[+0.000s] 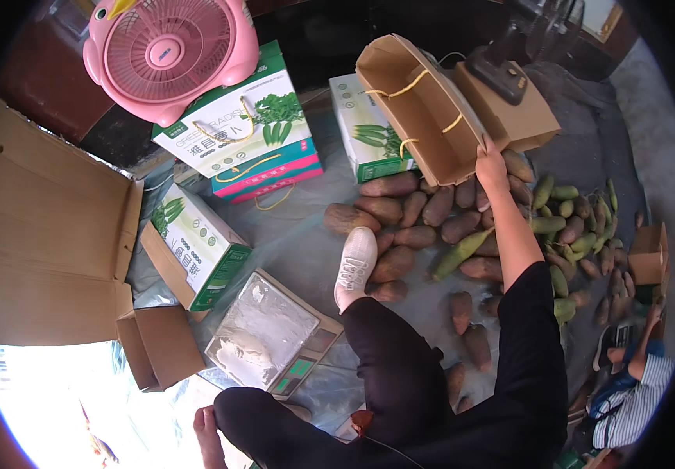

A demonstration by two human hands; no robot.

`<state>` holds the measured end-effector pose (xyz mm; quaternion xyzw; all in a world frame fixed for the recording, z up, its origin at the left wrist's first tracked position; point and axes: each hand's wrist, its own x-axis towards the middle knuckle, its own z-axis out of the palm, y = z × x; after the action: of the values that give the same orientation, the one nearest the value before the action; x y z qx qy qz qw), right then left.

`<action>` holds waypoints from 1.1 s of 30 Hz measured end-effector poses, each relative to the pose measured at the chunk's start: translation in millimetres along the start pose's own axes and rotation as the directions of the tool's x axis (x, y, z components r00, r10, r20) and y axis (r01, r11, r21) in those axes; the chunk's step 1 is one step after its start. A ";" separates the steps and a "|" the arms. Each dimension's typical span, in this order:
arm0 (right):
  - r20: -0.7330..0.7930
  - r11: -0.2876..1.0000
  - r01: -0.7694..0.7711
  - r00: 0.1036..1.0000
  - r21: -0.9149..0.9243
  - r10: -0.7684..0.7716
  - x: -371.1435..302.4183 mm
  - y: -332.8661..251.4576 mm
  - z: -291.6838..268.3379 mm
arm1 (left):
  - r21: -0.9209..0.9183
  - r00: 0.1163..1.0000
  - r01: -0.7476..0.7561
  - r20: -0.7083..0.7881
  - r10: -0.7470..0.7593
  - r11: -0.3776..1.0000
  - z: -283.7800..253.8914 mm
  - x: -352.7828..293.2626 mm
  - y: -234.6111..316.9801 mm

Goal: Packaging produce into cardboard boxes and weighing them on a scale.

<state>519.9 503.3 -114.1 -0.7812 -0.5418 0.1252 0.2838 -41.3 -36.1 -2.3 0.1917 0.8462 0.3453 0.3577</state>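
Note:
Far out in front, my right hand [491, 166] grips the near corner of an open cardboard carton [433, 117] with yellow rope handles. The carton is tilted, its bare brown inside showing. Below it lies a heap of reddish-brown root vegetables [440, 205], with a long green radish [462, 254] among them. At the lower left, my left hand [208, 434] rests beside my bent knee, its fingers curled together and nothing visible in them. Closest to that hand is a flat digital scale [306, 371] with green displays and a plastic-covered top.
A pink fan [167, 53] stands on green-and-white gift cartons [232, 129]. Smaller cartons [200, 242] sit beside the scale. A black fan [501, 66] is at the back right, green radishes [583, 242] below it. Another person in a striped shirt [638, 406] is at the right edge.

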 end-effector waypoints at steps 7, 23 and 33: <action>0.163 0.865 -0.326 0.945 0.381 0.284 -75.4 26.0 -95.7 | -0.195 0.999 0.026 -0.026 -0.032 0.981 -1.1 -12.6 -15.1; 0.404 0.407 -0.374 0.915 0.833 0.015 -214.4 -14.4 -201.8 | -0.158 0.957 -0.285 -0.106 0.271 0.945 -41.8 -27.9 -52.2; 0.619 0.344 -0.523 0.727 0.779 -0.296 -260.8 -121.7 -183.3 | 0.049 0.739 -0.661 -0.129 0.661 0.749 -20.2 -63.6 13.1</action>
<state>418.2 238.2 75.2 -0.4105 -0.3700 0.7036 0.4466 -12.6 -72.4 47.5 0.4548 0.7460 0.4620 0.1523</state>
